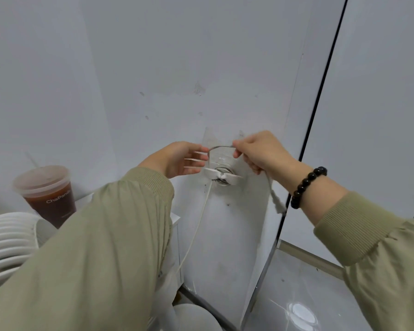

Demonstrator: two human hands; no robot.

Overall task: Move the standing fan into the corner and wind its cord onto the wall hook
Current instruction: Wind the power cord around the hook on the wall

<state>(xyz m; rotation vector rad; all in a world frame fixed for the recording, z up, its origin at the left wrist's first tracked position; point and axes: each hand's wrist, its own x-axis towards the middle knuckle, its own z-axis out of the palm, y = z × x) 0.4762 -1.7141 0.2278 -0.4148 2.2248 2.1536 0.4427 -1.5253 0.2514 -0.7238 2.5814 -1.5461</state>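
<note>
- White cord (pixel 202 212) runs up the wall (pixel 153 68) from below and ends in several tight turns around the wall hook (pixel 221 174), a white holder fixed at about hand height.
- From the hook a short loop of the cord arcs upward, stretched between the two hands.
- Over on the left, the left hand (pixel 182 160) reaches in with its fingers (pixel 196 161) straight and slightly spread; the top one touches the end of that loop just beside the hook. I cannot tell whether the thumb is on the cord too.
- Opposite it, the right hand (pixel 261 154) has its fingers (pixel 238 152) curled and pinching the cord; the rest passes through the palm and hangs down beneath the wrist, ending in the plug (pixel 276 201), which dangles free.
- Down at the lower left is the fan (pixel 7 247), its white ribbed grille close to the corner where the two walls meet.
- Just behind the grille stands a lidded plastic cup (pixel 46 192) of dark drink.
- Both arms wear olive-green sleeves (pixel 105 247), and a bracelet (pixel 306 187) of black beads sits on the right wrist.
- Glossy grey floor (pixel 296 295) shows at the lower right.
</note>
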